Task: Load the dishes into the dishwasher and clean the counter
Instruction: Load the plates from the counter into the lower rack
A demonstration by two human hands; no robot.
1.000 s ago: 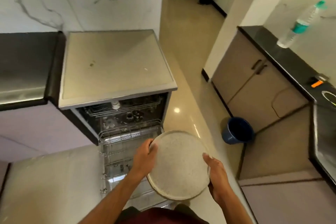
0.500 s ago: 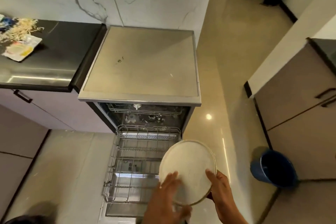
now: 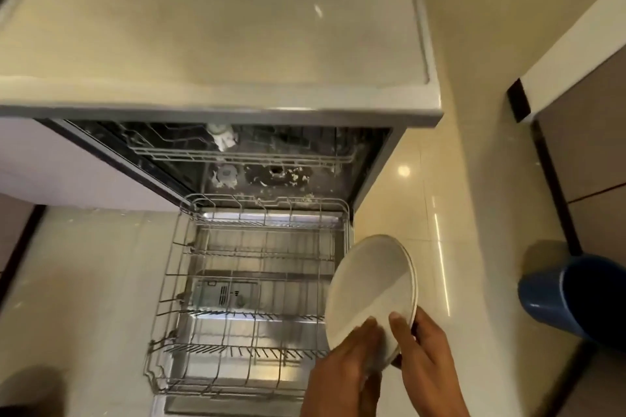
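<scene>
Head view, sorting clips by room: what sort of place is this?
Likely a home kitchen: an open dishwasher with its lower rack pulled out, a plate held over it, cabinets alongside.

Open lower rack [image 3: 247,298], plate [image 3: 371,291] alongside

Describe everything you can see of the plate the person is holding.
The plate is round, off-white and faintly speckled, with a thin raised rim; it looks ceramic. It is tilted nearly on edge at the right side of the pulled-out lower rack. The left hand and right hand both grip its near edge.
</scene>
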